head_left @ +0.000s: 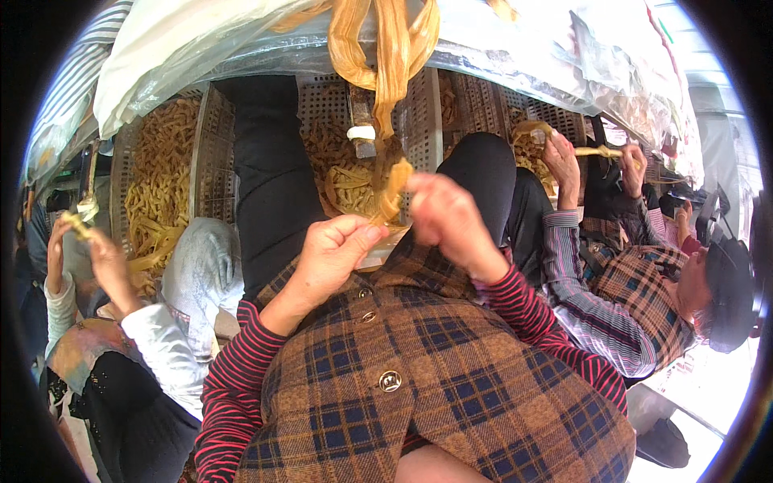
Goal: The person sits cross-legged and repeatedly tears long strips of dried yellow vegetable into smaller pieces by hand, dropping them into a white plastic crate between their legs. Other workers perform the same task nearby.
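My left hand [338, 250] pinches the lower end of a yellow-brown, pliable strip [395, 184] between thumb and fingertips. The strip looks knotted or folded over and stands up between my hands. My right hand [450, 220], blurred, is curled at the strip's right side; whether its fingers grip it cannot be told. Long flat strips of similar material [392, 54] hang in loops from the plastic-covered surface above my hands. Below and behind my hands, a perforated plastic crate [423, 121] between my knees holds many short knotted pieces [353, 187].
Another crate [202, 157] of knotted pieces stands at the left. A bar with a white wrapping [361, 133] juts over the middle crate. Clear plastic sheeting [513, 66] covers the surface ahead. Co-workers sit close on both sides, their hands [112, 265] [561, 163] holding strips.
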`<state>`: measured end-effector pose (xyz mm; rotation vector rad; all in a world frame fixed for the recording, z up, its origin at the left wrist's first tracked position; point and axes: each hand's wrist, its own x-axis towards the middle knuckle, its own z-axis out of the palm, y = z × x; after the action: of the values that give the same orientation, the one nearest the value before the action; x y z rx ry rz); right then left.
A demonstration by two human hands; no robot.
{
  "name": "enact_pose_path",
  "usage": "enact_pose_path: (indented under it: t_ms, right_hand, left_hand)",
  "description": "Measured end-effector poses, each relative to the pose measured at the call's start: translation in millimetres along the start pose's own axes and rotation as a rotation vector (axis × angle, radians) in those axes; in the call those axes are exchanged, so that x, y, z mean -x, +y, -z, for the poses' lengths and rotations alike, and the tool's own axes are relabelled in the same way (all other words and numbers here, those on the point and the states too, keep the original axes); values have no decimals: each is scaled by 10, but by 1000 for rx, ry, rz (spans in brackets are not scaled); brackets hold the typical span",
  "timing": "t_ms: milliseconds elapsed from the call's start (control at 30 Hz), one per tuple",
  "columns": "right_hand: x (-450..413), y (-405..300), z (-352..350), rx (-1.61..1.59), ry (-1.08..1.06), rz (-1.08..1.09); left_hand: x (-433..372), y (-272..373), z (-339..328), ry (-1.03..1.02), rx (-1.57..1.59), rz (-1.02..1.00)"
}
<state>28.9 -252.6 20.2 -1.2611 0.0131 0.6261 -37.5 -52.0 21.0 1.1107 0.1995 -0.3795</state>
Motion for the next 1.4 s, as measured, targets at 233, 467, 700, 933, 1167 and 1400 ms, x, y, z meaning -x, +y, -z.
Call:
enact_pose_path:
  t_ms: [233,467,700,933,1167,1400]
  right_hand:
    - [71,69,-240,-142,-75,-37]
    - [127,-106,-161,-125,-32,109]
    - [285,-250,-366,522,-462,485]
    - [2,-217,-164,430,58,329]
    - [-78,15,-156,621,-217,164]
    - [-160,-137,-171,665,-418,58]
  left_hand:
    - [-7,-174,-66,-115,-367,-121]
    - [-19,-228,-42,94,-694,-495]
    - [-132,-130,-77,-68,375,422]
    - [-202,-169,-95,-48,77,76]
    - [-95,119,-34,38,-996,-363]
    - [-286,237,159,-85,-972,-257]
